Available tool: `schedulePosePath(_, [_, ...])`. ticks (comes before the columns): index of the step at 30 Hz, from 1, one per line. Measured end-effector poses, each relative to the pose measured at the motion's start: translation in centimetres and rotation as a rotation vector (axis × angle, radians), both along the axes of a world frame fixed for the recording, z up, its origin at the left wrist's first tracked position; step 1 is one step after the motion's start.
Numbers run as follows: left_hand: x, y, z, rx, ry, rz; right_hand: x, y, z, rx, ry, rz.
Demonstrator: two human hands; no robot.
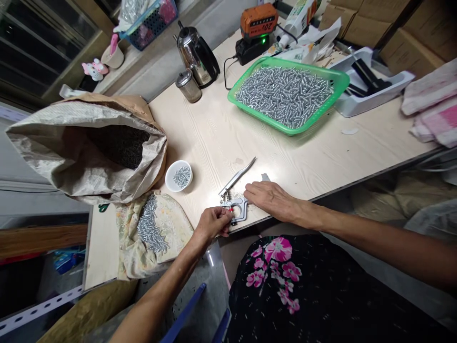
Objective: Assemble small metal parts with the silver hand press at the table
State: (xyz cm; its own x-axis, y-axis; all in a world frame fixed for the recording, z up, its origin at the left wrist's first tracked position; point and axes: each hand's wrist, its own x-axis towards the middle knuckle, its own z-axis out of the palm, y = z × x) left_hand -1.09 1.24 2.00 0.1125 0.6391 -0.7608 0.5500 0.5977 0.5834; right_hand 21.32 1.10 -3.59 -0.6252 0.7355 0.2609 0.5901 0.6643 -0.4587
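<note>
A pair of silver snap-fastener pliers [243, 212] lies near the table's front edge, its jaw toward me and its upper handle raised at an angle. My right hand [269, 199] is closed around the lower handle, whose flat end sticks out beyond the fingers. At the jaw, next to a small red part, my left hand [213, 222] has its fingers pinched together. What sits between those fingertips is too small to tell. To the left stands a white bowl [171, 186] with small silver screw-like pieces in it. More such pieces [152, 226] lie on a patterned cloth [176, 226].
A green basket [233, 99] full of silver pieces stands at the back. An open sack [71, 176] of dark pieces is at the left. Behind are a kettle [193, 52], a metal canister [189, 88], an orange battery [259, 21] on a charger and a grey tray [371, 102].
</note>
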Motion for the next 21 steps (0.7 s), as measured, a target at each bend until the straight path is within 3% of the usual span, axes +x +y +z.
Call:
schedulePosePath(15, [0.0,-2.1,-0.1,0.15,-0.103,0.107,0.3,-0.6,1.1,0.06,-0.022,-0.014])
schedulePosePath(21, [-0.2,-1.2,-0.2,-0.023,-0.114,0.049,0.3,-0.9,1.1,0.115,-0.058,-0.022])
